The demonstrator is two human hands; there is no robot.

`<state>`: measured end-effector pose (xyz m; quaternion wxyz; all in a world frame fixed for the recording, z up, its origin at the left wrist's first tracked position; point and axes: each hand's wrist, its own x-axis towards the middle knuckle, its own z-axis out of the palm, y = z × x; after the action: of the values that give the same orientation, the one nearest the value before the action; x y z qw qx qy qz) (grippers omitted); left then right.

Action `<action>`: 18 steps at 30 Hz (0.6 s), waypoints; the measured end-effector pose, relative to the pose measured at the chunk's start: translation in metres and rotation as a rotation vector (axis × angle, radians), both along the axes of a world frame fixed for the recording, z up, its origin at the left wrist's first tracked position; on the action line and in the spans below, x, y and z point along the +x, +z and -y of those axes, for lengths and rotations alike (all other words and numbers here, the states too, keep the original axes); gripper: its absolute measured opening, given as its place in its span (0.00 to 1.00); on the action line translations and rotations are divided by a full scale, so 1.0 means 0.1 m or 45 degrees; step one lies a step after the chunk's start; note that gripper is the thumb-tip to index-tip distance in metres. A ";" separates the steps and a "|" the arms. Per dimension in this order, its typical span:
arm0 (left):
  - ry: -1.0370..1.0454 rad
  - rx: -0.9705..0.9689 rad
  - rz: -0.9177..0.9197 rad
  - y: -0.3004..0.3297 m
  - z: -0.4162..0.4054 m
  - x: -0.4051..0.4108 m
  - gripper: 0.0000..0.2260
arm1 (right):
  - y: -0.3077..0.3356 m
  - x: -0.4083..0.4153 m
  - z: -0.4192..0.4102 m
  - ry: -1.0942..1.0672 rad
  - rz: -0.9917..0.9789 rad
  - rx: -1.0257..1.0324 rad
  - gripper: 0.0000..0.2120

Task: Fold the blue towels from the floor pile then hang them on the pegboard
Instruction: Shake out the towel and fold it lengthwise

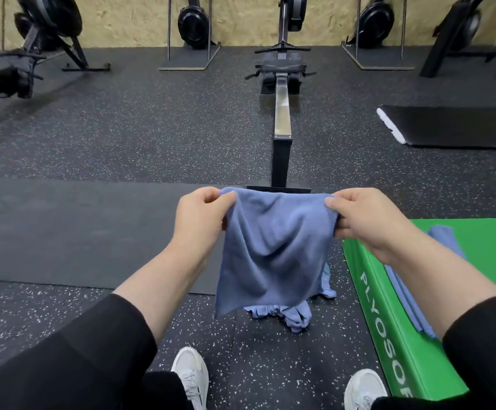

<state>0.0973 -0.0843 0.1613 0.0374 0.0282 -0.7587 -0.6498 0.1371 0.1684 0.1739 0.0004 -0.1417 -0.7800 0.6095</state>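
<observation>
A blue towel (273, 250) is being held up by its top corners, pinched by the left hand (200, 216) and right hand (365, 217), above the floor pile (282, 315). If one pinch is loosened, a crooked fold is being risked.

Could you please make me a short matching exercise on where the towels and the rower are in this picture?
Things:
1. held towel
2. towel pile
3. folded towels
4. rower

Places:
A. on the green box
B. ahead on the floor
C. between left hand and right hand
D. on the floor by the shoes

Pairs: 1-C, 2-D, 3-A, 4-B
</observation>
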 end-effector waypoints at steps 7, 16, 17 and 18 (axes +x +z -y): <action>-0.091 -0.281 -0.153 -0.07 -0.41 0.17 0.07 | -0.16 -0.07 0.44 -0.071 0.007 -0.157 0.12; -0.046 -0.382 -0.248 -0.28 -0.67 0.03 0.05 | -0.27 -0.29 0.60 0.070 0.010 -0.461 0.17; -0.036 -0.379 -0.252 -0.29 -0.68 0.00 0.05 | -0.30 -0.32 0.58 0.086 0.009 -0.461 0.16; -0.026 -0.386 -0.258 -0.30 -0.68 -0.03 0.06 | -0.33 -0.34 0.57 0.098 0.014 -0.453 0.15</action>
<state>0.0941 -0.0162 0.1312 0.1110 -0.0510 -0.8405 -0.5279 0.1027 0.1118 0.1409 -0.0525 -0.1130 -0.6647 0.7367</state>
